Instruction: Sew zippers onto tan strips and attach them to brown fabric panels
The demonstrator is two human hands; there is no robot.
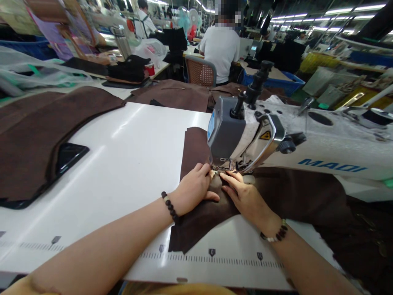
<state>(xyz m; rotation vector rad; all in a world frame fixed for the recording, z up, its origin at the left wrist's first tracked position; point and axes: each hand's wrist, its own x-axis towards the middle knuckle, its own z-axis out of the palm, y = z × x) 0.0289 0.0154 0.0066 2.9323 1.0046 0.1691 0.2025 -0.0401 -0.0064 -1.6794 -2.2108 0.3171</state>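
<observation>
Just below centre frame, the left hand [193, 189] lies flat, palm down, fingers together, pressing the brown cloth [196, 217] against the white table [123, 164]. Right beside it, the right hand [245, 196] also rests flat on the cloth, fingertips at the presser foot [223, 167] of the sewing machine [276, 143]. Neither hand grips anything; both press. More brown cloth lies at left
</observation>
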